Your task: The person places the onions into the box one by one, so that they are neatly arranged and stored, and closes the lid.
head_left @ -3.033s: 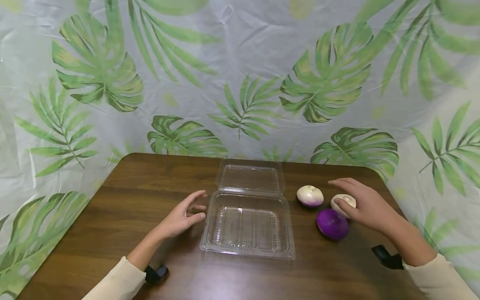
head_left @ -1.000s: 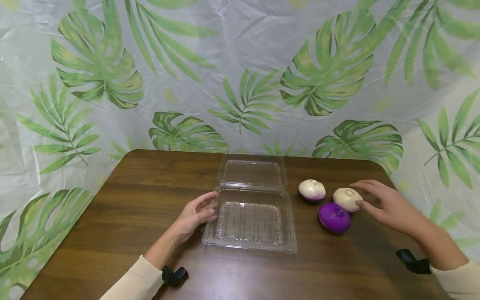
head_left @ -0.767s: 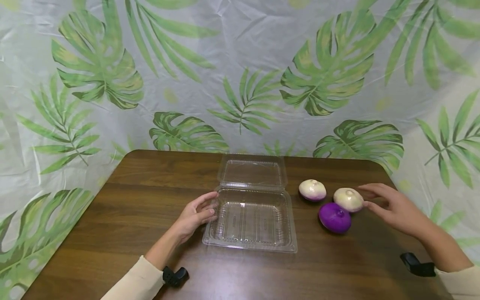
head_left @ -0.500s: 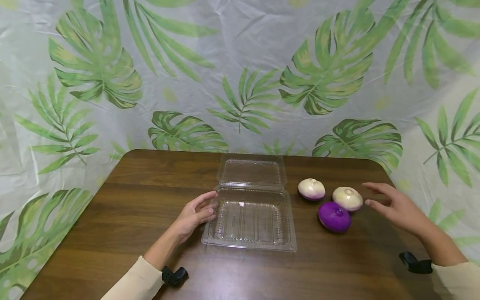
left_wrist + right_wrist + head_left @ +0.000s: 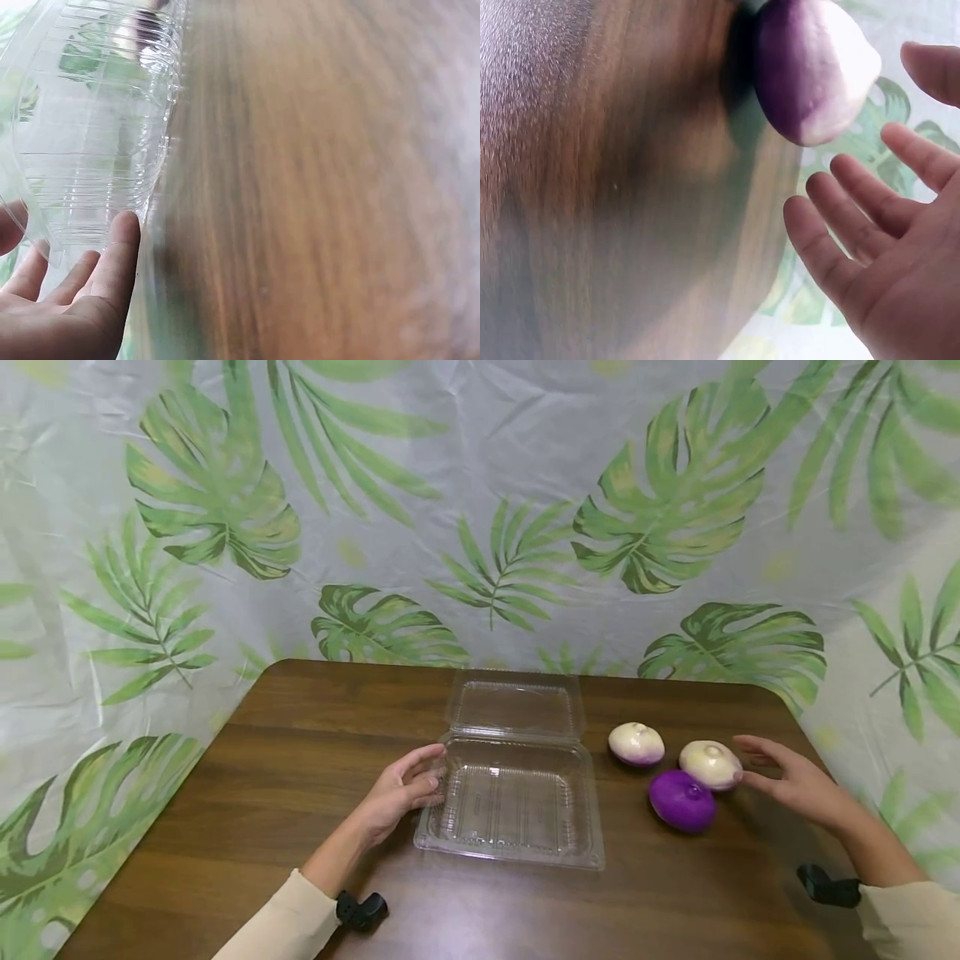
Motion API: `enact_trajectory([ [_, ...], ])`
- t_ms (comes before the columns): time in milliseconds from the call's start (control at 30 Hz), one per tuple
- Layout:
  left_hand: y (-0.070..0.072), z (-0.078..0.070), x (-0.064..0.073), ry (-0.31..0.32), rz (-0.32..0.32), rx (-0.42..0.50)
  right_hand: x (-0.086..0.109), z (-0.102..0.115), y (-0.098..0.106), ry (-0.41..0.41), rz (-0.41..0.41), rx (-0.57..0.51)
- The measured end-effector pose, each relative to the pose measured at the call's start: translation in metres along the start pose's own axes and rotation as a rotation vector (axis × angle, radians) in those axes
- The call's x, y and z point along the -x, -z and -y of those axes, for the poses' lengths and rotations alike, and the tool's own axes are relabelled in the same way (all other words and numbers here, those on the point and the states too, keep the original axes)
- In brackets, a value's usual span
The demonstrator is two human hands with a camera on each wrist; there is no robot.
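A clear plastic clamshell container (image 5: pixel 510 856) lies open on the brown table, its lid (image 5: pixel 517 703) folded back. My left hand (image 5: pixel 393 797) is at its left side, fingers loosely extended along the wall; in the left wrist view the fingertips (image 5: pixel 126 225) meet the clear plastic. To the right sit a white-and-purple turnip (image 5: pixel 636 743), another white-topped turnip (image 5: pixel 708 764), and a purple turnip-shaped one (image 5: pixel 682 802) touching it in front. Beside the second turnip, my right hand (image 5: pixel 798 785) has spread fingers and holds nothing. The right wrist view shows a gap between that hand and a turnip (image 5: pixel 810 71).
The wooden table (image 5: pixel 300 827) has rounded far corners. Behind it hangs a grey-white cloth (image 5: pixel 517 460) printed with green leaves. Black wrist cameras (image 5: pixel 362 912) are strapped on both wrists.
Over the three seconds, my right hand has withdrawn rightward from over the turnips to beside one. My left hand has moved right, up to the container's side. The container stays put.
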State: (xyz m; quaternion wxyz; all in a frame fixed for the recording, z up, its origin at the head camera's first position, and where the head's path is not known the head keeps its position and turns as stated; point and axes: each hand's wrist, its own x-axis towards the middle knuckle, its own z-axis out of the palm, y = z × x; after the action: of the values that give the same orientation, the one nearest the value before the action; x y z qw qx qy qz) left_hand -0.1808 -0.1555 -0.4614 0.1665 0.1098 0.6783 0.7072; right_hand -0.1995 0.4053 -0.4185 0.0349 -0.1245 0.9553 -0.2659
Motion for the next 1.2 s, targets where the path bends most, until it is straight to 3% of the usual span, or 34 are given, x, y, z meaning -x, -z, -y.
enact_trajectory([
  [267, -0.001, 0.002, 0.001, 0.005, -0.011, 0.01, -0.004, 0.001, -0.006, 0.011, 0.043, -0.022],
  [500, -0.005, 0.0, -0.002, 0.01, 0.005, 0.003, 0.002, -0.008, -0.005, 0.051, -0.008, -0.095],
  [667, -0.004, 0.0, -0.001, 0.016, -0.011, 0.015, 0.0, -0.009, -0.007, 0.105, 0.01, -0.15],
  [1033, -0.005, 0.001, -0.001, 0.02, -0.013, 0.028, -0.012, -0.004, -0.012, 0.08, 0.101, -0.185],
  [1200, -0.006, -0.001, -0.002, 0.022, -0.03, 0.03, -0.017, -0.005, -0.017, 0.098, 0.073, -0.159],
])
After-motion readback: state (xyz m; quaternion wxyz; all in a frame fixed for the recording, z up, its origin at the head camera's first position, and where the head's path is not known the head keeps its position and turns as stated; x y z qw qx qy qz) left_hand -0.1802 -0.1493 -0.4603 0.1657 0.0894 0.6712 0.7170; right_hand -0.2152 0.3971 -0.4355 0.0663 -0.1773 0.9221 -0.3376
